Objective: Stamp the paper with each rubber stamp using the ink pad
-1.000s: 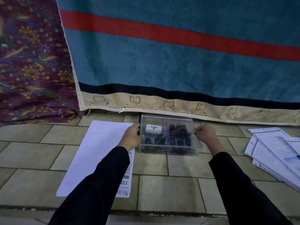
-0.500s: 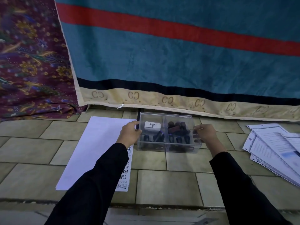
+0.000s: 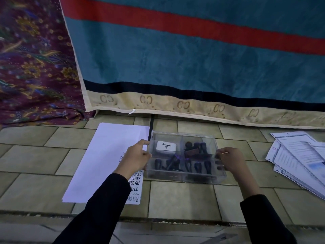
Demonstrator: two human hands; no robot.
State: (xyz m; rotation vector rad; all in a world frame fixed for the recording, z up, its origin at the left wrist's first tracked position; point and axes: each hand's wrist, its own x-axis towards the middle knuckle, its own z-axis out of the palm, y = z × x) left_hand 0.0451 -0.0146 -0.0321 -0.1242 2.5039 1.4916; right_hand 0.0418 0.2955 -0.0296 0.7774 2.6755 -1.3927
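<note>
A clear plastic box [image 3: 202, 178] sits on the tiled floor in front of me. Inside lie a white Artline ink pad [image 3: 166, 146] at the back left and several dark rubber stamps [image 3: 195, 150] across the other compartments. My left hand [image 3: 136, 156] grips the box's left side, thumb at its top edge. On the right side, my right hand [image 3: 230, 160] grips the rim. A blank white paper [image 3: 109, 155] lies left of the box, over a sheet printed with stamp words [image 3: 135, 189].
A teal blanket with a red stripe [image 3: 193, 50] hangs across the back, with floral maroon cloth [image 3: 35, 67] to its left. A pile of printed forms [image 3: 299, 155] lies at the right. A step edge [image 3: 158, 221] runs along the near side.
The view has shifted slightly. Both hands stay on the sides of the box, which sits in much the same place.
</note>
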